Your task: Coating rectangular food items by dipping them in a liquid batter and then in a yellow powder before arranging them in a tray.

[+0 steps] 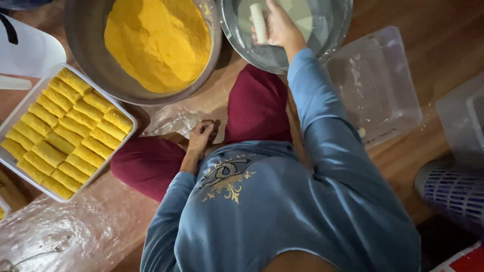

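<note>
My right hand [280,27] reaches forward and grips a pale white roll [258,22], held upright over a metal bowl [337,30] of thin white batter. My left hand [200,137] rests by my crossed legs in dark red trousers, fingers curled in, with nothing visible in them. It touches a crumpled clear plastic sheet [169,121] on the wooden floor. To the left of the batter bowl stands a large metal bowl [83,45] filled with yellow crumbs [159,40]. A white tray [132,122] at the left holds several rows of crumb-coated yellow rolls [65,131].
An empty clear plastic box [375,85] smeared with white lies right of my arm. Another clear container [464,116] and a purple-and-white slotted basket [451,194] sit at the right edge. A white lid [30,50] lies top left. Shiny plastic film [65,231] covers the floor at lower left.
</note>
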